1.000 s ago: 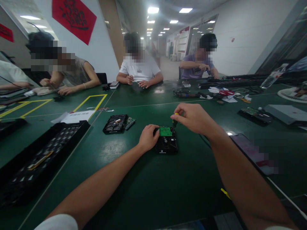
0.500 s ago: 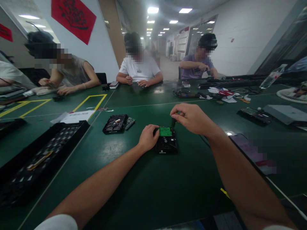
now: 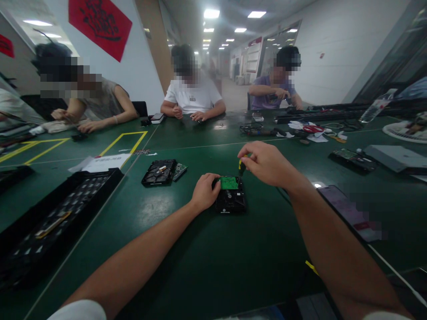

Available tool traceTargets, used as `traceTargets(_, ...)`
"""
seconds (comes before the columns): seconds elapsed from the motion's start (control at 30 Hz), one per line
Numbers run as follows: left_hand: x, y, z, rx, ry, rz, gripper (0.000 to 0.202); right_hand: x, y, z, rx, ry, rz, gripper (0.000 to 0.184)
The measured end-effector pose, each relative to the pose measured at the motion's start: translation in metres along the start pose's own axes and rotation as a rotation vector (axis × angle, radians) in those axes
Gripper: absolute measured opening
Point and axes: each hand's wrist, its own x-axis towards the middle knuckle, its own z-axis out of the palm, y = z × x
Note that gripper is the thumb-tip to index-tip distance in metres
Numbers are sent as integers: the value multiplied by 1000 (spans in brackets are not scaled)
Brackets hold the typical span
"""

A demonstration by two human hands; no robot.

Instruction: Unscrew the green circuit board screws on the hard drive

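Observation:
A black hard drive point(image 3: 231, 202) with a green circuit board point(image 3: 229, 182) on its upper face lies flat on the dark green table. My left hand point(image 3: 206, 191) grips the drive's left edge, its fingers curled round the side. Above the drive's far right corner, my right hand point(image 3: 267, 163) pinches a yellow and black screwdriver point(image 3: 241, 166) held nearly upright. Its tip is too small to make out, so contact with the board cannot be told. To the left lie a second black drive body point(image 3: 159, 172) and a loose circuit board point(image 3: 180, 171).
On the left is a long black tray point(image 3: 63, 213) with a strip in it. A phone point(image 3: 347, 211) lies at the right, near another drive point(image 3: 352, 159) and a grey box point(image 3: 396, 159). A bottle point(image 3: 378, 106) stands farther back. Several people sit across the table.
My right hand has risen slightly and its fingers have shifted, so more of the screwdriver's yellow handle shows. My left hand stays on the hard drive.

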Motion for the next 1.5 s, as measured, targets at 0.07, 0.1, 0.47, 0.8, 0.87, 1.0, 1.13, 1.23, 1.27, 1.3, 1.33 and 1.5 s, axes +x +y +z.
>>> traceTargets(0.07,0,0,0,1,1,-1,24,0,-1,0,12,-7,-13,15)
traceTargets(0.1,0,0,0,1,-1,-1,24,0,-1,-1,24,-15,-16,15)
traceTargets(0.47,-1,0,0,0,-3,-6,24,-2,-1,-4,44,-6,44,13)
traceTargets(0.8,0,-4,2,-18,3,-34,29,0,-3,-3,7,-22,-23,15)
traceTargets(0.87,1,-5,3,-20,11,-41,31,0,-2,-3,5,-24,-19,14)
traceTargets(1.0,0,-5,4,-11,18,-43,33,-1,0,-2,11,-4,34,14)
traceTargets(1.13,1,-6,4,4,16,-38,31,-3,0,-3,25,-1,69,19)
traceTargets(1.23,1,-6,4,21,14,-40,30,-3,-2,-3,2,-23,43,13)
traceTargets(1.27,1,-7,4,24,13,-39,29,-2,-2,-3,-8,-27,34,12)
traceTargets(1.3,1,-7,4,25,13,-38,29,-2,-1,-3,-15,-29,25,13)
traceTargets(1.33,1,-7,4,25,12,-36,28,-2,-1,-3,-21,-27,16,15)
traceTargets(1.5,1,-6,4,26,14,-37,28,-1,1,-2,-14,-24,-25,22)
